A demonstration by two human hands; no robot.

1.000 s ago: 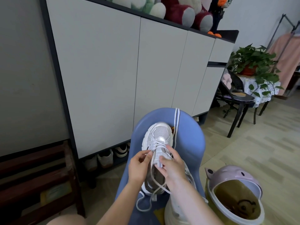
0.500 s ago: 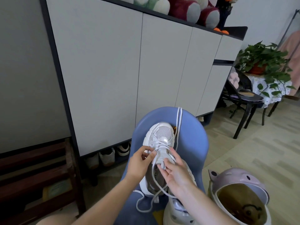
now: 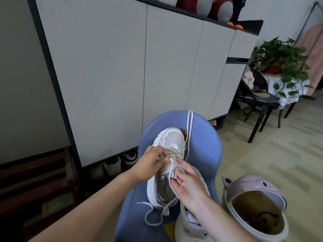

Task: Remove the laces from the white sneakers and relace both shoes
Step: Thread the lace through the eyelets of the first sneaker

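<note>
White sneaker [image 3: 167, 154] lying on the blue chair [image 3: 206, 154], long axis running away from the viewer, toe toward the cabinet [image 3: 122, 75]; left hand [image 3: 150, 165] pinches its lace [image 3: 170, 173] near the eyelets, right hand [image 3: 188, 184] holds the same lace in curled fingers.

Sneaker [image 3: 172, 142] on blue chair [image 3: 206, 151]

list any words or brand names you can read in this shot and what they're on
"...E CHERR...": dark print on the insole of the sneaker lying on the blue chair; the first letters are blurred, so the full word is unclear.
Nothing readable on the second sneaker, the pink bin or the cabinet.
</note>
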